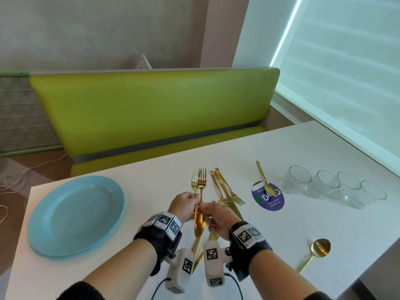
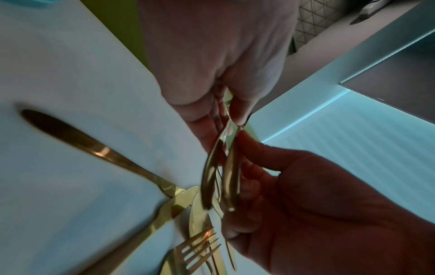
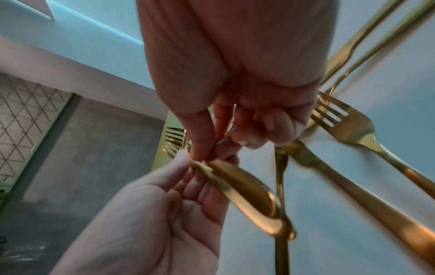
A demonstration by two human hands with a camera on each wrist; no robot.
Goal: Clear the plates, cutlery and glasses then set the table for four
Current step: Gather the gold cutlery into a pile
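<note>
Both hands meet just right of the stacked blue plates [image 1: 75,215] on the white desk [image 1: 303,224]. The left hand [image 1: 184,205] and right hand [image 1: 217,216] pinch two gold forks [image 1: 200,182], tines pointing away. Loose cutlery [image 1: 227,191] and four glasses [image 1: 333,186] lie farther right. Best to align the handles before gripping tighter, so neither fork slips.

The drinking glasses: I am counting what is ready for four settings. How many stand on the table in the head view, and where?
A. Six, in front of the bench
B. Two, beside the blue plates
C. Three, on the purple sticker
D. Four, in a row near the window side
D: four clear glasses stand in a row on the white table, on its window side, to the right of the purple sticker.
</note>
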